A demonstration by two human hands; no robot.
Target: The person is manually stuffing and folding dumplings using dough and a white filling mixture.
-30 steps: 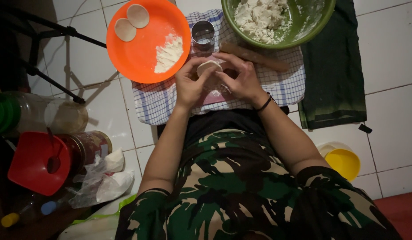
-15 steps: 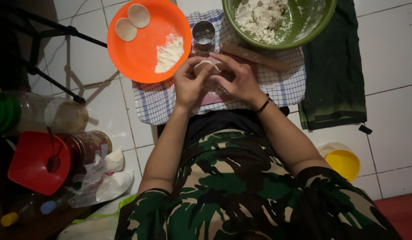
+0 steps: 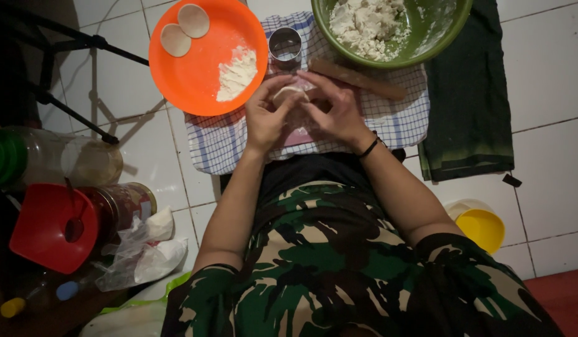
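Both hands meet over the middle of the checked cloth, and between them sits a small pale piece of dough. The left hand curls round it from the left, thumb and forefinger closed on its edge. The right hand comes in from the other side, fingertips pinched on the same piece, a dark band at the wrist. Neither hand is spread open; both are bent in a light, pinching hold, and the dough is shared about evenly between them, with no hand clearly the nearer. The piece looks roundish, so I cannot pick out any long axis. It lies straight ahead of the person, just above the cloth.

Just beyond the fingertips stands a round metal cutter ring. A wooden rolling pin lies slantwise across the cloth behind the right hand, its long axis running from near the cutter away to the right. Past that sits the green bowl with lumpy white dough. To the left, the orange plate holds a heap of flour and two flat dough discs, touching each other at its far edge. A dark green towel lies on the tiles to the right, a yellow cup nearer the knee, and jars with a red funnel well off to the left.
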